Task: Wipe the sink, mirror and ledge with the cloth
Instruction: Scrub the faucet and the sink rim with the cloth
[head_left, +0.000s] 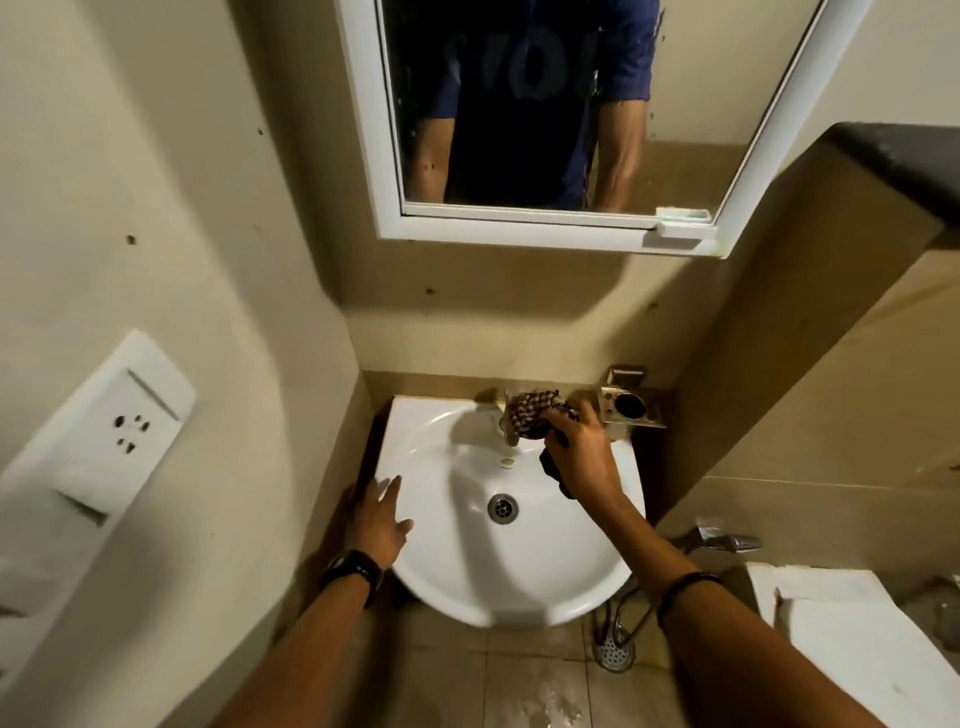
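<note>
A: Entry, head view. Position of the cloth (531, 414)?

B: Checked red-and-white cloth, bunched at the far rim of the sink (470, 571), pressed against the tap (505, 422). A dark part of it hangs below the right hand (579, 457), over the right side of the basin.

A: State of the hands?

B: Right hand closed around the cloth, fingers curled into the fabric, knuckles up. A dark band sits on that wrist. Left hand (379, 519) open and flat, fingers spread, resting on the sink's left rim, gripping nothing. A black watch (353, 569) is on the left wrist.

A: Sink itself?

B: White, rounded at the near edge. Drain (502, 507) in the middle of the basin, uncovered. The hands lie well apart, one on each side of it.

A: Mirror (524, 104)?

B: White-framed, on the far wall above the sink, untouched by either hand. It reflects a dark blue shirt and two forearms. Streaks and spots show on the glass.

A: Other items?

B: Metal holder (629, 408) with a round opening, just right of the cloth, at the far right corner of the sink. Dark-topped ledge (904, 161) at upper right. White socket plate (137, 421) on the left wall. Tiled floor (524, 680) below the sink, wet patch visible.
</note>
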